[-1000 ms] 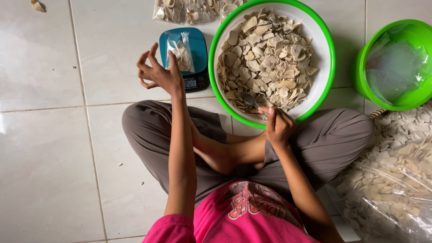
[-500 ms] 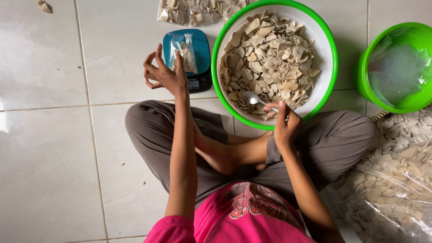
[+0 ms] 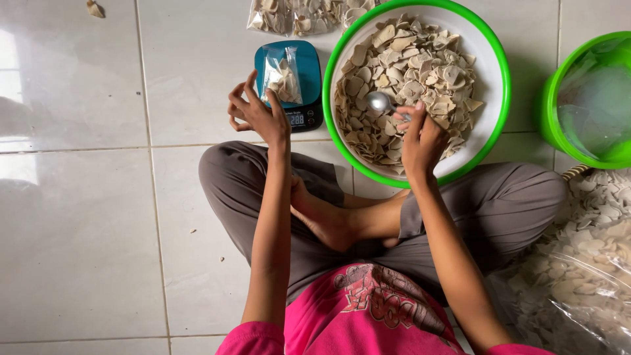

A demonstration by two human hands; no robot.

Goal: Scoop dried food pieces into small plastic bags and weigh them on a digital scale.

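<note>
One small clear bag (image 3: 284, 75) partly filled with pale chips stands on a teal digital kitchen scale (image 3: 292, 82) at about 11 o'clock from the seated person's lap. More filled clear packets (image 3: 299, 13) lie at 12 o'clock along the top edge; how many cannot be told, since they overlap and are cut off. A large clear sack of chips (image 3: 578, 269) bulges at 4 o'clock. Two green-rimmed basins are in view: the big white-lined one (image 3: 494, 112) at 1 o'clock, heaped with beige chips (image 3: 420, 72), and a second (image 3: 559, 125) at 2 o'clock, lined with clear plastic. One stray chip (image 3: 96, 8) lies on the tiled floor (image 3: 85, 217) at 10 o'clock.

The left hand (image 3: 257, 115) hangs just beside the scale with fingers loosely spread and curled, holding nothing, its fingertips near the small bag but apart from it. The right hand (image 3: 420, 138) is closed around the handle of one metal spoon (image 3: 380, 102), whose bowl rests on the chips inside the big basin.
</note>
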